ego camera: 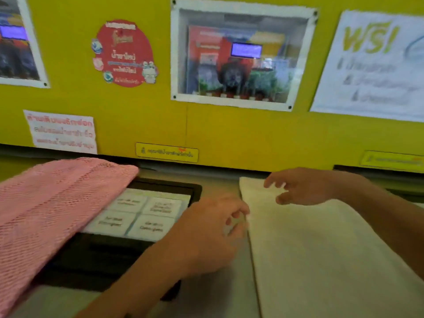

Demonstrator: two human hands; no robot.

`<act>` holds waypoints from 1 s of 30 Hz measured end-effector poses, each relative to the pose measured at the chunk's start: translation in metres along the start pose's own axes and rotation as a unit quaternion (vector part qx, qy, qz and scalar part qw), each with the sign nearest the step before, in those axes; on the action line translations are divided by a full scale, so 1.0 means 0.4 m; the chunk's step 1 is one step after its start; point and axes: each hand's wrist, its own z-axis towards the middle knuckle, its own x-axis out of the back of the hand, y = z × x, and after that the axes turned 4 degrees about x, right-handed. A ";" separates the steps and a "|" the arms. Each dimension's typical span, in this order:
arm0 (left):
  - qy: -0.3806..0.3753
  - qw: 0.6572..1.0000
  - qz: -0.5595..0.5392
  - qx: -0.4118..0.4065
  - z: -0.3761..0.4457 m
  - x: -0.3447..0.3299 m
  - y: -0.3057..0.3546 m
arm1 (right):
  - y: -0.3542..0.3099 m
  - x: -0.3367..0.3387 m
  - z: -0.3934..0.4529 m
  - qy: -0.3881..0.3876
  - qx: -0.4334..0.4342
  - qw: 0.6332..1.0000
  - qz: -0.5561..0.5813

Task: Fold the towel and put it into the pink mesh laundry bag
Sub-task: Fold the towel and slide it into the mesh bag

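Observation:
A cream towel lies flat on the right of the grey machine top, reaching from the back wall toward me. The pink mesh laundry bag lies flat on the left, partly covering a black panel. My left hand is at the towel's left edge, fingers curled near or on that edge; blur hides whether it pinches the cloth. My right hand hovers over the towel's far left corner with fingers spread, holding nothing.
A black recessed panel with white labelled stickers sits between bag and towel. The yellow wall with posters and notices rises right behind the surface. A dark slot shows at the back right.

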 end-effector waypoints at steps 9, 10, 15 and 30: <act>-0.287 0.942 0.128 0.116 0.066 -0.180 0.107 | 0.205 -0.133 -0.050 0.019 -0.026 0.999 0.000; -0.268 0.948 0.118 0.127 0.062 -0.174 0.096 | 0.209 -0.150 -0.041 0.018 -0.015 1.000 -0.009; -0.113 0.967 0.168 0.157 0.030 -0.108 0.029 | 0.183 -0.130 -0.009 0.027 0.057 0.997 -0.048; -0.006 0.983 0.125 0.136 -0.091 -0.072 -0.042 | 0.073 -0.167 0.018 0.111 0.085 0.990 0.018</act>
